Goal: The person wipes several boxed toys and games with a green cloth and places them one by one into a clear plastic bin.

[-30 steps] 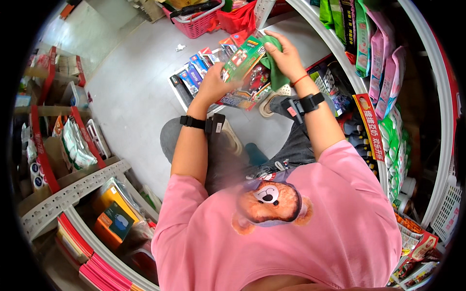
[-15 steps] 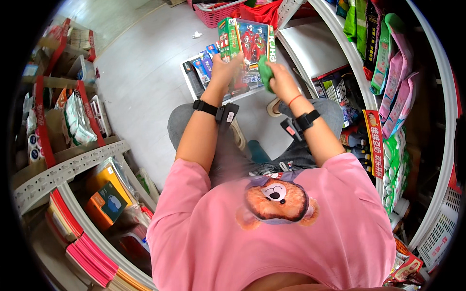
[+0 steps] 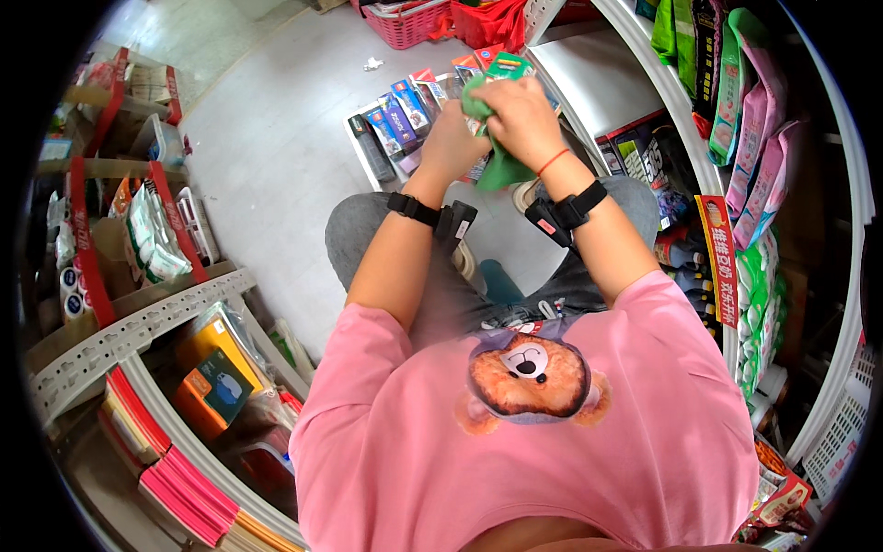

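Note:
My right hand [image 3: 526, 121] is closed on a green cloth [image 3: 508, 172], which is bunched at the fingers and hangs down between my hands. A toy box is mostly hidden behind my hands and the cloth; its green end [image 3: 508, 66] shows beyond my right fingers. On the box's left side, my left hand [image 3: 451, 145] is curled and slightly blurred, seemingly gripping its edge. Below the hands is a white tray [image 3: 353, 138] on the floor, with several small blue boxes [image 3: 410, 103] and a long dark item [image 3: 370, 149] in it.
Pink baskets [image 3: 405, 26] and a red bag [image 3: 487, 24] stand beyond the tray. Shelves [image 3: 727, 368] with packets and bottles rise close on my right. Another shelf [image 3: 138, 322] with notebooks and boxes is at my left. A white scrap [image 3: 372, 64] lies on the grey floor.
The toy box has turned from showing its windowed front to showing a green end. My right hand has moved up and left with the cloth, nearer my left hand.

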`<state>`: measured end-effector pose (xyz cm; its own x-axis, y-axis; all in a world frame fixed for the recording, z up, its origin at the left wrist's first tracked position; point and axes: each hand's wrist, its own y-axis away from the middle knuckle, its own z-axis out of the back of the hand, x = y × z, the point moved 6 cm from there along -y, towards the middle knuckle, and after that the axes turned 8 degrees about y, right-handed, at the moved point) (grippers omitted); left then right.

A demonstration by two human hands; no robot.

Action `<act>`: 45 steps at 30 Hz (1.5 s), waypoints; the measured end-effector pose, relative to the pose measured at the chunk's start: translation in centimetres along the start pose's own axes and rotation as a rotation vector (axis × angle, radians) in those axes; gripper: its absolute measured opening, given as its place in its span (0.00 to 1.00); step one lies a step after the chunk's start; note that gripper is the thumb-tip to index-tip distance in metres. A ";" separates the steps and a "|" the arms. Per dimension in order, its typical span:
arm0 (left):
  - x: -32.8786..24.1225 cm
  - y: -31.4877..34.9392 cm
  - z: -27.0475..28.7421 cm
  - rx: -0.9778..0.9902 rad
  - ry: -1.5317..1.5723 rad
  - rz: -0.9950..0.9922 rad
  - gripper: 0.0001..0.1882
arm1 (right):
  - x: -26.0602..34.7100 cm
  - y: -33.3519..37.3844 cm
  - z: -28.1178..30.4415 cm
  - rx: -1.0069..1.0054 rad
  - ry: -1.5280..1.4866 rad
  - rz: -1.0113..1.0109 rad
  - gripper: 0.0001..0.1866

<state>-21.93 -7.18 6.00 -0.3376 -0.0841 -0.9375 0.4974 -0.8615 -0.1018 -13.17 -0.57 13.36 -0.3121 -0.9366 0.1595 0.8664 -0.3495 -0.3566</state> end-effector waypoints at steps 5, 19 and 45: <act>-2.2 0.5 1.2 0.038 0.098 0.152 0.20 | -1.5 1.6 -1.2 0.157 -0.552 -0.251 0.17; 3.0 -0.4 2.2 -0.281 0.882 0.318 0.16 | -1.8 4.7 -1.7 0.045 -0.490 -0.156 0.13; 3.5 -0.8 1.5 -0.212 1.075 0.231 0.15 | -9.1 11.7 -9.2 -0.027 -1.452 -1.206 0.14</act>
<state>-24.66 -7.54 3.34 0.5952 0.3335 -0.7311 0.6197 -0.7697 0.1535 -3.78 3.67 -0.70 -0.1270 0.5191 0.8452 0.4544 -0.7270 0.5148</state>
